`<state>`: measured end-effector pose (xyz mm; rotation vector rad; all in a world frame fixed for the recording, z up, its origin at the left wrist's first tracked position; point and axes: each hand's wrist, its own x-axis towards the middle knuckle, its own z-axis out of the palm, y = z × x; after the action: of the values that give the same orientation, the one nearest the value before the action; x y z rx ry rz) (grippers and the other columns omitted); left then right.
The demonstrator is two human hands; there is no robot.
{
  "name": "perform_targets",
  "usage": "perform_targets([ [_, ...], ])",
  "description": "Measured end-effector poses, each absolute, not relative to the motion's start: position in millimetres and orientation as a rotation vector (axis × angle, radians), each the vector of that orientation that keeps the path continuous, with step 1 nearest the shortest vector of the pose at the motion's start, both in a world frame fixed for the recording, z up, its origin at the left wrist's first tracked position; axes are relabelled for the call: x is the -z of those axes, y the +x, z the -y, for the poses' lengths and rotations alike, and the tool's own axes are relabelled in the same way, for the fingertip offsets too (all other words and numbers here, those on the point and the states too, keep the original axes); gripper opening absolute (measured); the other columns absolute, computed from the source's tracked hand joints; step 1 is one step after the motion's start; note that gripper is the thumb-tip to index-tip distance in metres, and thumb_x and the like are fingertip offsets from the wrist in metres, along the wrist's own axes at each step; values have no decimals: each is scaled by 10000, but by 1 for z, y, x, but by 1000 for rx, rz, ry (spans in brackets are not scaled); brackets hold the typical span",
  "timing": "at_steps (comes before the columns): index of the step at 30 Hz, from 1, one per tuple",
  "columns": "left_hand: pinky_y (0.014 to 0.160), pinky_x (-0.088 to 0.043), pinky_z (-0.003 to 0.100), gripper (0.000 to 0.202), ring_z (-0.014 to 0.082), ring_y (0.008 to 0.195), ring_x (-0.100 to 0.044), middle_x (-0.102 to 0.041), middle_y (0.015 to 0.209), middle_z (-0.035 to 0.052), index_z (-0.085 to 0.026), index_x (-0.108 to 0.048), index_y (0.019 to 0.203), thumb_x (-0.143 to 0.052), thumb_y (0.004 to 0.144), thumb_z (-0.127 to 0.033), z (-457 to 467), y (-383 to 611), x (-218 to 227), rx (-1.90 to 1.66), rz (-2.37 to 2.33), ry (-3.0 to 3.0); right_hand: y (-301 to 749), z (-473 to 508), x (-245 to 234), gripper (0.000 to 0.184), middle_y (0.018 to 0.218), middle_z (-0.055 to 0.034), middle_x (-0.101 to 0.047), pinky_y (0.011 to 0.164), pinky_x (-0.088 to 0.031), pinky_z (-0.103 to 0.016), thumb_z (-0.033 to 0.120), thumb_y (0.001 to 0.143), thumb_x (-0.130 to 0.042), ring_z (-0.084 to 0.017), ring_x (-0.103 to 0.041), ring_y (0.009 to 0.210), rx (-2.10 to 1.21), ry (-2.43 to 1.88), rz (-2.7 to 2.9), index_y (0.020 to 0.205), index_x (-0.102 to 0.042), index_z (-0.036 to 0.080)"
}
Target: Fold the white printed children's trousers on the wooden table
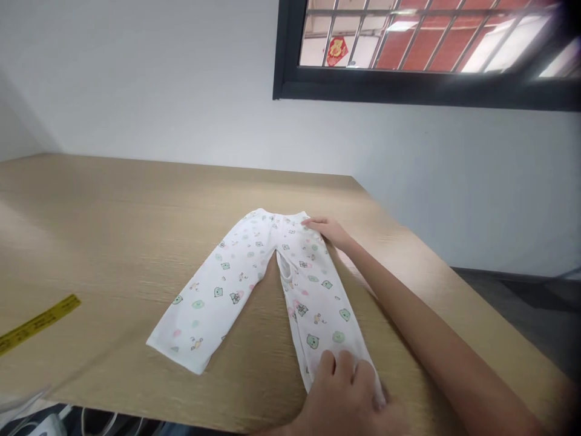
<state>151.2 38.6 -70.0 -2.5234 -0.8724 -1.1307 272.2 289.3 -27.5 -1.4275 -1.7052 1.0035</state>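
Observation:
A pair of white children's pyjama trousers (254,278) with a green and pink animal print lies flat on a light wood-grain table (113,242), waistband to the far side and legs spread apart. My right hand (329,231) rests flat on the waistband's right corner, fingers pointing left. My left hand (340,387) is curled over the cuff of the right-hand leg at the near table edge, and it hides most of that cuff.
A yellow tape measure (39,324) lies at the table's left edge. Cables (93,421) and something white show below the near edge. The table's right edge drops to a dark floor (521,303). A white wall and barred window (408,54) stand behind.

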Motion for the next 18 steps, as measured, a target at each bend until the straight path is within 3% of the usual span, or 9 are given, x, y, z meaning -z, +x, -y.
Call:
perform_targets([
  [2, 415, -269, 280, 110, 159, 498, -421, -422, 563, 30, -186, -443, 667, -540, 691, -232, -40, 147, 62, 1118, 907, -2543, 275, -287, 18, 248, 496, 33, -404, 434, -279, -217, 356, 648, -662, -82, -347, 464, -1162, -1398, 1662, 555, -553, 154],
  [4, 421, -301, 275, 113, 149, 508, -428, -432, 560, 24, -175, -409, 617, -499, 683, -158, -41, 133, 48, 1228, 932, -2598, 272, -283, 7, 321, 476, 42, -350, 408, -245, -212, 308, 617, -705, -68, -306, 455, -1257, -1346, 1526, 476, -461, 154],
  [7, 442, -346, 232, 146, 125, 514, -452, -462, 560, 8, -177, -404, 607, -397, 739, -114, -42, 94, 20, 1461, 1107, -2660, 255, -277, -9, 184, 583, 6, -462, 476, -362, -196, 218, 629, -682, -89, -429, 554, -1326, -1182, 1240, 559, -528, 145],
  [9, 450, -365, 190, 163, 104, 512, -473, -491, 571, -14, -186, -427, 634, -372, 782, -146, -41, 58, 4, 1485, 1459, -2670, 235, -274, -20, 78, 701, -24, -523, 572, -432, -195, 191, 673, -634, -108, -497, 660, -1367, -1084, 1158, 668, -581, 135],
  [11, 443, -377, 173, 166, 97, 489, -485, -518, 574, -35, -205, -472, 684, -389, 824, -241, -40, 20, -5, 1318, 1983, -2586, 210, -275, -27, 47, 754, -32, -526, 630, -463, -204, 172, 726, -573, -108, -520, 688, -1433, -1023, 1145, 740, -583, 128],
  [14, 527, -439, 230, 255, 144, 580, -564, -616, 716, -24, -262, -560, 875, -347, 845, -399, -43, -33, -4, 849, 2562, -2379, 167, -284, -25, 44, 758, -24, -506, 660, -488, -226, 156, 783, -492, -99, -534, 648, -1500, -1034, 1213, 754, -521, 141],
  [18, 769, -445, 368, 412, 237, 854, -596, -627, 1047, 23, -284, -556, 1120, -264, 847, -382, -56, -81, 12, 463, 2702, -2283, 119, -301, 2, 51, 750, -19, -508, 642, -498, -237, 173, 808, -460, -100, -542, 619, -1428, -1168, 1381, 808, -504, 149],
])
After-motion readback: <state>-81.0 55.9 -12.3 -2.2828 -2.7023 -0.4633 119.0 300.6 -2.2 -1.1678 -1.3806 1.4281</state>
